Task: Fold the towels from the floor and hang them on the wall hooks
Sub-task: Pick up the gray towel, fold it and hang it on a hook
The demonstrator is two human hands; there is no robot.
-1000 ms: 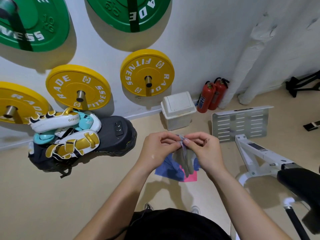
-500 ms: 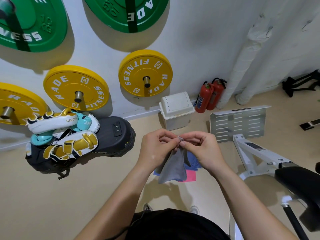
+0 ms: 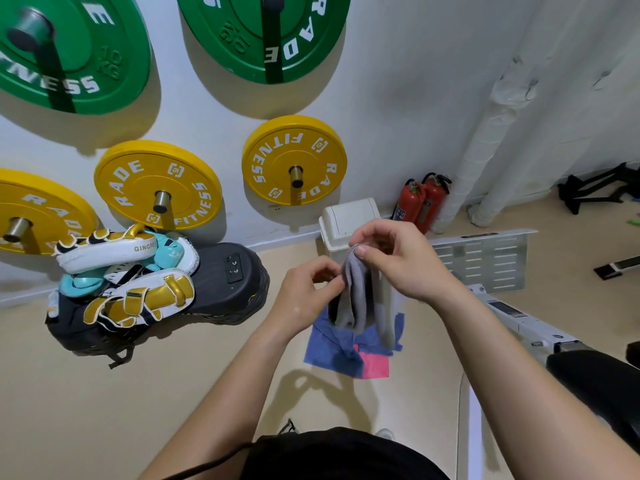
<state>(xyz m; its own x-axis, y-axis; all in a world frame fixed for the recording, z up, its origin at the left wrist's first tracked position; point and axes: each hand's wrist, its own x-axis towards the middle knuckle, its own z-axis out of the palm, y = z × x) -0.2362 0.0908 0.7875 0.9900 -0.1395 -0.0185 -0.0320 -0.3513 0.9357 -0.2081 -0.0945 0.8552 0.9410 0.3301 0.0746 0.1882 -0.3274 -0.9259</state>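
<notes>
A small grey towel (image 3: 360,299) hangs bunched in front of me, above the floor. My right hand (image 3: 398,258) pinches its top edge between thumb and fingers. My left hand (image 3: 308,289) sits lower and to the left, pinching the towel's left edge. Below it on the beige floor lie a blue towel (image 3: 332,348) and a pink towel (image 3: 375,367), the pink one partly under the blue. On the white wall, metal pegs (image 3: 162,199) stick out through yellow and green weight plates.
A heap of white, gold and teal boxing pads (image 3: 121,275) rests on a black pad at the left. A white lidded bin (image 3: 341,223) and two red fire extinguishers (image 3: 420,200) stand by the wall. A perforated metal plate (image 3: 485,258) and white bench frame (image 3: 519,317) lie to the right.
My right hand has risen with the towel's top edge while my left hand dropped down along its side. The grey towel now hangs longer and bunched.
</notes>
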